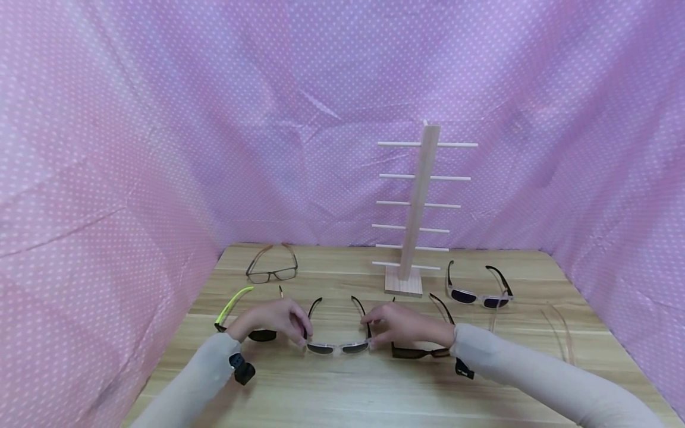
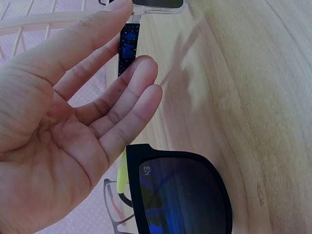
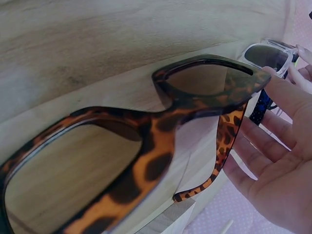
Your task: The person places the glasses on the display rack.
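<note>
Lime-and-black shades (image 2: 185, 190): temples unfolded on the wood tabletop (image 1: 332, 392), partly covered by the left hand (image 1: 278, 318) in the head view
Grey-rimmed glasses (image 1: 285, 274): sitting further back, lenses toward the person
Left hand's grip: thumb and fingers bent around the left hinge end of the clear-framed sunglasses (image 1: 337, 349)
Clear-framed sunglasses: front and center between both hands, dark temples unfolded toward the back. Can't tell if they're touching the wood tbh
Right hand (image 1: 404, 326): same deal, thumb and fingers around the other hinge end
Tortoiseshell pair (image 3: 161, 126): right by the right hand, temples unfolded
Wooden rack (image 1: 419, 202): upright behind the tortoiseshell ones, pegs out both sides
Second clear pair (image 1: 463, 296): dark lenses, right of the rack
Pale see-through pair (image 1: 567, 333): far right, partly behind the right sleeve (image 1: 530, 362)
</note>
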The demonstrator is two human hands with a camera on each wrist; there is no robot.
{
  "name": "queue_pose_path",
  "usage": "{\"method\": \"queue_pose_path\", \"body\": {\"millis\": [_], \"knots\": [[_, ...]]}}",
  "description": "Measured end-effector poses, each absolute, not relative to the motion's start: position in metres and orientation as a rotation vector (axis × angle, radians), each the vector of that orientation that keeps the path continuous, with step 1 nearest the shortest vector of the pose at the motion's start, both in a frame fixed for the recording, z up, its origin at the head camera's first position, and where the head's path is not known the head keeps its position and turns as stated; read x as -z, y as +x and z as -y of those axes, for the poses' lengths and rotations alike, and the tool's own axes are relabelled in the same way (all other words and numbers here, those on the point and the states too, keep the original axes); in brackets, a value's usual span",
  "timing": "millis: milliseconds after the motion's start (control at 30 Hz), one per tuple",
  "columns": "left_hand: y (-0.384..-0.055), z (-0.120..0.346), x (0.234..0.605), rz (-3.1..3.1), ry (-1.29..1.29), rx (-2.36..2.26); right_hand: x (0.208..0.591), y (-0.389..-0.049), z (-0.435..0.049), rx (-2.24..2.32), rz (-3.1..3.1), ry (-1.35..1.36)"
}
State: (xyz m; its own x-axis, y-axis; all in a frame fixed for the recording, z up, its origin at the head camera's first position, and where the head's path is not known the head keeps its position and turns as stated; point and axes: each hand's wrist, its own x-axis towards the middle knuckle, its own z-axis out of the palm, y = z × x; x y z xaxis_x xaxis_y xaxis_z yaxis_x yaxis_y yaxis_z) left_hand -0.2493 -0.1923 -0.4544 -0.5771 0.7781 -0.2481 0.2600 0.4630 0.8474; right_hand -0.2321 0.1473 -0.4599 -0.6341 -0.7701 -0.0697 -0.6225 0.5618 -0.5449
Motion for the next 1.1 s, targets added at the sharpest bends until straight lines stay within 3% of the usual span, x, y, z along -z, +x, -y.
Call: {"method": "queue_pose_path", "body": {"millis": [1100], "knots": [[-0.250, 0.190, 0.466, -2.161, 0.964, -1.091, 0.455, -0.249, -0.159, 0.986, -2.424, -1.397]]}}
